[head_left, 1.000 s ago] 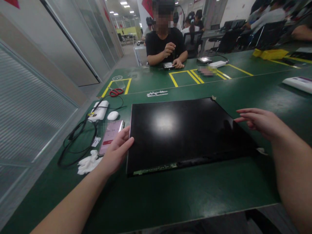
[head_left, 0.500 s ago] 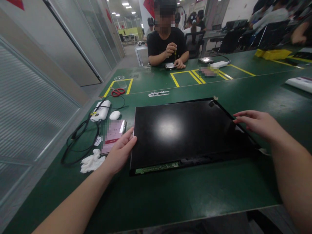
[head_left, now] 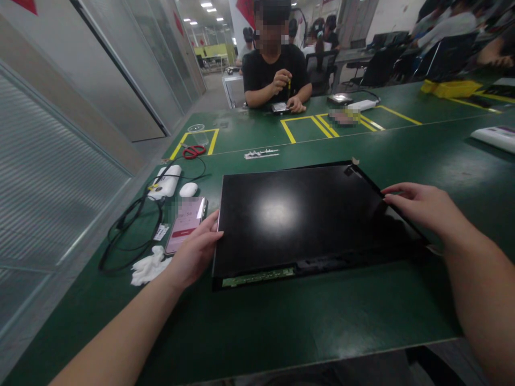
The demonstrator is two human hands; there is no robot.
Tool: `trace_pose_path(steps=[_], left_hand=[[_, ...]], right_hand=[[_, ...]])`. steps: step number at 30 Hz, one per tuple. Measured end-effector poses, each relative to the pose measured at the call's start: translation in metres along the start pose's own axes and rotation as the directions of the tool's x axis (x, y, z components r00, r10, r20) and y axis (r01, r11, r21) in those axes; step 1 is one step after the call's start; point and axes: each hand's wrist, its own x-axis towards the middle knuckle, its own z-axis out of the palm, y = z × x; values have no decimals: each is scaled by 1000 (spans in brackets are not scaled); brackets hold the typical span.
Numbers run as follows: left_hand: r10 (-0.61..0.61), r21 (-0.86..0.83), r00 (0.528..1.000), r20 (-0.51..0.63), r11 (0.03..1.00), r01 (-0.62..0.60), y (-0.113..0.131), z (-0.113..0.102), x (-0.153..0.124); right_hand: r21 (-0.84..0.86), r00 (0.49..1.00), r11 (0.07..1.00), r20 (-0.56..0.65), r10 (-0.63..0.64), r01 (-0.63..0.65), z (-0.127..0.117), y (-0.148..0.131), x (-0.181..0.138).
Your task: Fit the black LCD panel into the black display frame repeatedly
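Observation:
A black LCD screen panel (head_left: 314, 214) lies face up in front of me, with a green circuit strip (head_left: 258, 276) along its near left edge. My left hand (head_left: 199, 244) grips the panel's left edge, thumb on top and fingers reaching underneath. At the right edge, my right hand (head_left: 418, 206) pinches the dark rim between thumb and fingers. A small piece of tape (head_left: 354, 161) sticks up from the far right corner. The panel's left side looks slightly raised from the table.
Left of the panel are a phone (head_left: 187, 222), crumpled white gloves (head_left: 148, 266), a white mouse (head_left: 189, 190), a black cable (head_left: 105, 252) and red-handled scissors (head_left: 194, 152). White scraps (head_left: 260, 154) lie beyond the panel. A person (head_left: 277, 75) works across the green table (head_left: 306, 327).
My right hand has moved slightly left, and its fingers have come onto the panel's right rim. The left hand stays on the left edge, its thumb shifted slightly.

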Motion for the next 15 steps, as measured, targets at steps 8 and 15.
trace_pose_path(steps=[8,15], left_hand=[[-4,-11,1000,2,1000,4,-2,-1,1],[1,23,997,77,1000,-3,-4,-7,5]], right_hand=[[-19,1000,1000,4,13,-13,-1,1,0],[-30,999,999,31,18,-17,-1,-1,-1]])
